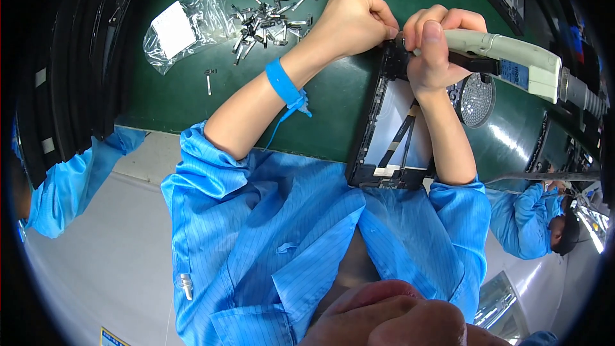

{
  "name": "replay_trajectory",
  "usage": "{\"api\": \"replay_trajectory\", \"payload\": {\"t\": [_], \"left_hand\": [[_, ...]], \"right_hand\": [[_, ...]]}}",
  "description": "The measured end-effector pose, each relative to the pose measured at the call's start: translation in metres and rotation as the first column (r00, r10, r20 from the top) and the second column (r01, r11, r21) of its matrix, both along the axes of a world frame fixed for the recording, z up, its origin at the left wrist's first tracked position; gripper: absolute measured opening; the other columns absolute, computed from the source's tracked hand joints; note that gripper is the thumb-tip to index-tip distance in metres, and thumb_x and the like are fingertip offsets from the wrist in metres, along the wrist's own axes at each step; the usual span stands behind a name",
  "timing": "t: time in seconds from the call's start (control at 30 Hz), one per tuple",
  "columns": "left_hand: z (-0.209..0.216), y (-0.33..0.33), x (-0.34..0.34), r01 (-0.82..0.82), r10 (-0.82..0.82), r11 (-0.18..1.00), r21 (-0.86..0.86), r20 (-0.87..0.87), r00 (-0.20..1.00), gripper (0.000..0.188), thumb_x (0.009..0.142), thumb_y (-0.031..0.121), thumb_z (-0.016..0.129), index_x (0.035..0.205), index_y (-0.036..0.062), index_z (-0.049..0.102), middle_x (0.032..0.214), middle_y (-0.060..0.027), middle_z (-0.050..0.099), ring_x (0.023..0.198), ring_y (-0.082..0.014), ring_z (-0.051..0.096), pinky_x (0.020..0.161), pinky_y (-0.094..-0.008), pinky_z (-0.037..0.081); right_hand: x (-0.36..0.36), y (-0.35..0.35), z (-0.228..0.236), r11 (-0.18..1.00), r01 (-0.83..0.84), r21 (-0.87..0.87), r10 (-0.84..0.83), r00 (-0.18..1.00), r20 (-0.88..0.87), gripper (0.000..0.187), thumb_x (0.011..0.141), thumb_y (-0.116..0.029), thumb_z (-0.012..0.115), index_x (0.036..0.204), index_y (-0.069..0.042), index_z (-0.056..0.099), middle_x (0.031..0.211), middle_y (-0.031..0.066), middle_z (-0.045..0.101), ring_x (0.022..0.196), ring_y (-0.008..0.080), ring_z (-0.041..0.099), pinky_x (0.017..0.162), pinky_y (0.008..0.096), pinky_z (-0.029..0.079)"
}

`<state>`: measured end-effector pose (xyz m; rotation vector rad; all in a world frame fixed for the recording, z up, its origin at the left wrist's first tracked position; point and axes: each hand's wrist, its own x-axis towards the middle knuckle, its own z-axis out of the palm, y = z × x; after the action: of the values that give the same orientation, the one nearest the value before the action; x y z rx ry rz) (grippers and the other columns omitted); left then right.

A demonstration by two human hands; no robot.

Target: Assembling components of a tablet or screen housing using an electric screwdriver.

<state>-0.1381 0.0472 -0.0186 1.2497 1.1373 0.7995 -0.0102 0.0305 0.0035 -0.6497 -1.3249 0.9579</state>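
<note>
A flat black device frame, like an opened tablet housing [392, 131], lies at the table's front edge. It has a pale inner panel and dark ribbon strips. My left hand [352, 22], with a blue strap at its wrist, is closed in a pinch at the frame's far left corner. What its fingertips hold, if anything, is too small to make out. My right hand [435, 57] is wrapped round the front end of a pale grey electric screwdriver [522, 54], above the frame's far end. The screwdriver's tip is hidden by my fingers.
Left of my left arm, a pile of small metal-and-black flex parts [272, 22] lies beside a clear plastic bag [192, 25]. One loose part [209, 81] is nearer. A round dish of small pieces [477, 99] stands right. Black racked panels [77, 57] line the left; a co-worker [532, 221] sits right.
</note>
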Motion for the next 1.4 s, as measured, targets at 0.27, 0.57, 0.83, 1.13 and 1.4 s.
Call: {"api": "replay_trajectory", "payload": {"t": [0.27, 0.57, 0.83, 1.13, 1.4], "left_hand": [[-0.005, 0.002, 0.002, 0.021, -0.021, 0.998, 0.054, -0.003, 1.0, 0.009, 0.065, 0.004, 0.067, 0.073, 0.0009, 0.071, 0.063, -0.0104, 0.066, 0.059, -0.0138, 0.063, 0.059, -0.0262, 0.051], [0.027, -0.079, -0.018, -0.034, 0.179, 0.955, 0.296, -0.477, 0.861, 0.021, 0.082, 0.019, 0.064, 0.082, -0.0015, 0.065, 0.065, -0.0129, 0.063, 0.058, -0.0309, 0.061, 0.057, -0.0387, 0.048], [0.047, -0.18, 0.02, 0.036, 0.002, 0.993, 0.112, -0.318, 0.948, 0.07, 0.073, 0.014, 0.072, 0.122, -0.0116, 0.029, 0.118, -0.0272, 0.037, 0.107, -0.0389, 0.045, 0.095, -0.042, 0.036], [0.039, -0.111, 0.046, -0.283, 0.287, 0.902, 0.327, 0.036, 0.957, 0.067, 0.079, 0.001, 0.055, 0.138, -0.0065, 0.022, 0.138, -0.0215, 0.034, 0.129, -0.0284, 0.034, 0.108, -0.0354, 0.025], [0.018, 0.163, 0.045, -0.367, 0.416, 0.837, 0.407, -0.037, 0.908, 0.05, 0.081, 0.0, 0.054, 0.128, -0.0106, 0.038, 0.113, -0.0172, 0.057, 0.099, -0.0211, 0.056, 0.088, -0.0294, 0.043]], "right_hand": [[-0.001, -0.001, -0.003, 0.992, 0.091, 0.085, -0.092, 0.996, 0.017, 0.035, 0.075, 0.001, 0.067, 0.09, -0.004, 0.036, 0.062, 0.0037, 0.05, 0.054, 0.008, 0.048, 0.05, 0.0201, 0.04], [0.027, 0.021, 0.013, 0.977, -0.074, 0.2, 0.126, 0.956, -0.264, 0.03, 0.08, -0.02, 0.064, 0.093, -0.006, 0.042, 0.058, 0.0051, 0.045, 0.044, 0.0136, 0.044, 0.041, 0.0251, 0.039], [0.069, 0.055, 0.067, 0.949, 0.149, 0.277, -0.006, 0.889, -0.458, 0.026, 0.086, -0.031, 0.056, 0.09, -0.01, 0.041, 0.053, 0.0069, 0.045, 0.042, 0.0171, 0.046, 0.042, 0.0294, 0.041], [0.138, 0.008, 0.121, 0.918, 0.104, 0.382, 0.093, 0.881, -0.464, 0.036, 0.087, -0.046, 0.048, 0.096, -0.011, 0.047, 0.06, 0.0054, 0.043, 0.05, 0.017, 0.043, 0.054, 0.0346, 0.042], [0.217, -0.021, 0.142, 0.842, 0.331, 0.425, -0.108, 0.877, -0.469, 0.041, 0.086, -0.051, 0.05, 0.089, -0.011, 0.053, 0.059, 0.0044, 0.046, 0.048, 0.0162, 0.046, 0.05, 0.0311, 0.042]]}}
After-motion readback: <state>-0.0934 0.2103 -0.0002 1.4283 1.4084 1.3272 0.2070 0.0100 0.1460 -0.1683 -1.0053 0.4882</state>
